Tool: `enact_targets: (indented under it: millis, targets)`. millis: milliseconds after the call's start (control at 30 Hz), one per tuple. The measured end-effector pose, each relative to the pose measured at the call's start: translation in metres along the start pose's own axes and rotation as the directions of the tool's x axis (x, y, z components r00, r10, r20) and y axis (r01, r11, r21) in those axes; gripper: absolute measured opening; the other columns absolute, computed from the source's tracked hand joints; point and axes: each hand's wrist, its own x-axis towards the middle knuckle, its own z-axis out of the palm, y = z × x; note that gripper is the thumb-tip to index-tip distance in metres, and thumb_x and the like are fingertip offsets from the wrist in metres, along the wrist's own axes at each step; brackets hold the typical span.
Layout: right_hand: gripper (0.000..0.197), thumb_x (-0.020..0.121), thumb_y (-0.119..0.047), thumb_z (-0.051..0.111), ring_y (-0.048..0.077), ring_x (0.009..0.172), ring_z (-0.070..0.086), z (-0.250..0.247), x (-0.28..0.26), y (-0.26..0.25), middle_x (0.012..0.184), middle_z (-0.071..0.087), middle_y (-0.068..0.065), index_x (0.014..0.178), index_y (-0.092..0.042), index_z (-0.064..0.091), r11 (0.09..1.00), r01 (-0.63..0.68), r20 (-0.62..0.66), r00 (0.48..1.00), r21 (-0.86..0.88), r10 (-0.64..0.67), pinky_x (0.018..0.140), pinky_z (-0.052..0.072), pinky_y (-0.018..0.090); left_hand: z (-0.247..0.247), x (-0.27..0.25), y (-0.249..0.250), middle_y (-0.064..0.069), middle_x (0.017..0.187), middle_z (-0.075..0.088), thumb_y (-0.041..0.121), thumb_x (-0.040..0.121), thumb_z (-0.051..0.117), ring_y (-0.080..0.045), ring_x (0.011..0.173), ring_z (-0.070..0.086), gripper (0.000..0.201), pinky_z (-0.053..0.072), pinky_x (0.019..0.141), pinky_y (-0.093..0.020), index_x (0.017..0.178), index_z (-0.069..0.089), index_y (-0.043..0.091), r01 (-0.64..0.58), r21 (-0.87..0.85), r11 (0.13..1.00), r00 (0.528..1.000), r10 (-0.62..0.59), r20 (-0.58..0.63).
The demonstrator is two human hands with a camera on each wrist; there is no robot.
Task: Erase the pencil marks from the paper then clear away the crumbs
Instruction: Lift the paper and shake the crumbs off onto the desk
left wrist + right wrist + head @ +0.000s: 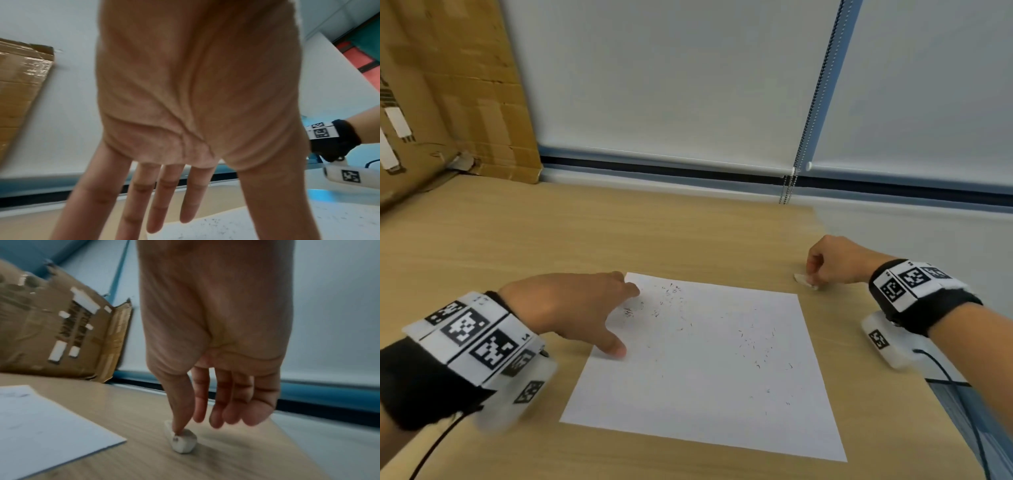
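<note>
A white sheet of paper lies on the wooden table, strewn with dark eraser crumbs, thickest near its far left corner. My left hand rests flat on the paper's far left part, fingers and thumb spread; the left wrist view shows the straight fingers over the table and the paper. My right hand is past the paper's far right corner. Its thumb tip touches a small white eraser lying on the table, also seen in the head view. The other fingers hang loosely curled, clear of it.
A large cardboard box leans at the back left. Lowered window blinds with a bead chain run behind the table. The table's right edge lies under my right forearm. Cables hang from both wrist units.
</note>
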Motion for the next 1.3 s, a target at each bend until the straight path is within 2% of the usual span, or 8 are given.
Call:
enact_targets:
  millis: [100, 233, 500, 667, 800, 933, 1133, 1300]
  targets:
    - [0.011, 0.08, -0.012, 0.071, 0.01, 0.08, 0.057, 0.001, -0.009, -0.013, 0.087, 0.062, -0.005, 0.091, -0.015, 0.069, 0.988, 0.152, -0.084, 0.984, -0.037, -0.155, 0.062, 0.039, 0.011, 0.002, 0.007, -0.009, 0.014, 0.138, 0.038, 0.059, 0.083, 0.066, -0.012, 0.117, 0.052, 0.088, 0.047, 0.096, -0.035, 0.154, 0.023, 0.029, 0.019, -0.037, 0.999, 1.0, -0.019, -0.021]
    - [0.024, 0.078, -0.021, 0.076, -0.002, 0.082, 0.054, 0.016, -0.026, -0.034, 0.092, 0.061, -0.014, 0.101, -0.02, 0.069, 0.947, 0.322, 0.098, 0.942, -0.007, -0.32, 0.069, 0.039, 0.006, -0.001, 0.015, -0.015, 0.011, 0.137, 0.042, 0.056, 0.09, 0.06, -0.012, 0.12, 0.049, 0.074, 0.045, 0.099, -0.033, 0.151, 0.029, 0.028, 0.024, -0.076, 0.997, 0.998, -0.028, -0.049]
    - [0.027, 0.074, -0.021, 0.081, 0.007, 0.08, 0.059, 0.017, -0.028, -0.035, 0.091, 0.065, -0.006, 0.096, -0.021, 0.065, 0.965, 0.256, 0.179, 0.948, 0.055, -0.261, 0.069, 0.049, 0.018, -0.01, 0.033, -0.027, 0.001, 0.134, 0.054, 0.049, 0.1, 0.046, -0.018, 0.112, 0.057, 0.051, 0.046, 0.099, -0.039, 0.137, 0.046, 0.015, 0.059, -0.115, 0.992, 0.994, -0.069, -0.089]
    - [0.021, 0.08, -0.01, 0.074, 0.004, 0.07, 0.052, 0.012, -0.028, -0.034, 0.083, 0.06, -0.008, 0.079, -0.026, 0.06, 0.962, 0.265, 0.141, 0.952, 0.072, -0.273, 0.059, 0.043, 0.014, -0.013, 0.043, -0.03, -0.002, 0.132, 0.056, 0.045, 0.102, 0.043, -0.019, 0.089, 0.066, 0.046, 0.053, 0.088, -0.04, 0.133, 0.049, 0.012, 0.068, -0.19, 0.979, 0.987, -0.094, -0.132]
    - [0.02, 0.085, -0.003, 0.067, 0.009, 0.065, 0.055, -0.006, -0.032, -0.034, 0.079, 0.057, -0.003, 0.078, -0.021, 0.06, 0.955, 0.271, 0.032, 0.96, 0.117, -0.277, 0.056, 0.052, 0.019, -0.015, 0.049, -0.03, -0.005, 0.134, 0.054, 0.035, 0.102, 0.048, -0.027, 0.084, 0.07, 0.044, 0.06, 0.074, -0.038, 0.14, 0.046, 0.011, 0.051, -0.426, 0.903, 0.976, -0.135, -0.17]
    - [0.017, 0.086, -0.002, 0.067, 0.011, 0.066, 0.058, -0.029, -0.041, -0.037, 0.079, 0.059, 0.0, 0.081, -0.017, 0.063, 0.949, 0.286, -0.07, 0.958, 0.129, -0.279, 0.053, 0.051, 0.017, -0.016, 0.047, -0.029, -0.008, 0.112, 0.065, 0.027, 0.099, 0.056, -0.024, 0.086, 0.069, 0.023, 0.061, 0.064, -0.031, 0.111, 0.062, 0.009, -0.036, -0.617, 0.787, 0.959, -0.147, -0.243]
    - [0.02, 0.085, -0.006, 0.069, 0.003, 0.062, 0.061, -0.064, -0.062, -0.046, 0.079, 0.064, -0.001, 0.08, -0.024, 0.063, 0.937, 0.334, -0.186, 0.931, 0.099, -0.313, 0.055, 0.052, 0.019, -0.029, 0.018, -0.017, -0.011, 0.083, 0.071, 0.023, 0.1, 0.054, -0.02, 0.058, 0.069, 0.022, 0.053, 0.049, -0.02, 0.086, 0.064, 0.009, -0.113, -0.683, 0.722, 0.847, -0.29, -0.446]
    - [0.022, 0.084, -0.009, 0.072, 0.001, 0.06, 0.062, -0.101, -0.084, -0.057, 0.076, 0.066, -0.004, 0.078, -0.028, 0.063, 0.932, 0.351, -0.322, 0.896, 0.09, -0.306, 0.059, 0.052, 0.024, -0.054, -0.014, -0.019, -0.004, 0.068, 0.069, 0.026, 0.096, 0.058, -0.014, 0.051, 0.067, 0.021, 0.055, 0.061, -0.039, 0.078, 0.065, 0.016, -0.223, -0.566, 0.794, 0.692, -0.28, -0.665]
